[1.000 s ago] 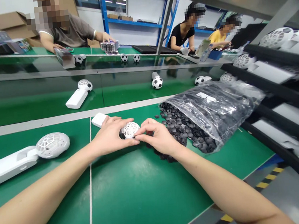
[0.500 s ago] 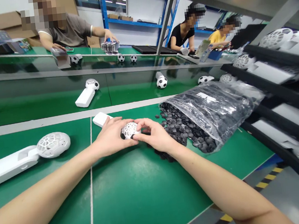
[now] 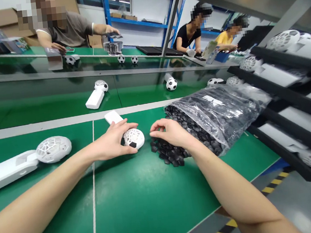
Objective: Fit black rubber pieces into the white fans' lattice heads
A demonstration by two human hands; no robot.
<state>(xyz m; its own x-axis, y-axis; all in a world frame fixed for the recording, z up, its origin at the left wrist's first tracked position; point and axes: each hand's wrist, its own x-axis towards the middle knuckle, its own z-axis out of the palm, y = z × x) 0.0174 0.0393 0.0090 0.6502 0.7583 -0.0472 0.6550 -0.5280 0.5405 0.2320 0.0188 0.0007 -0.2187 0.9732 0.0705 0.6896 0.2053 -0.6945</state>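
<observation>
My left hand (image 3: 115, 140) grips the round head of a white handheld fan (image 3: 134, 138), thumb in front and fingers behind. The head is patterned like a football, with a lattice grille and black patches; its white handle points away to the back left. Apart from the fan, to its right, my right hand (image 3: 171, 132) hovers at a pile of small black plastic pieces (image 3: 173, 157). Its thumb and fingertips are curled together, and whether a piece is between them I cannot make out. The pieces spill from a clear plastic bag (image 3: 222, 113).
A larger white fan (image 3: 53, 149) lies at the left. Beyond the bench edge, a green conveyor belt (image 3: 142, 95) carries football fans (image 3: 171, 84). Black racks (image 3: 285, 114) with white fans stand at the right. Several co-workers (image 3: 64, 31) sit across the line.
My right hand has left the fan head and moved right to the black pieces. The left hand keeps the fan, its head now tilted and more exposed. Fans on the belt have shifted right.
</observation>
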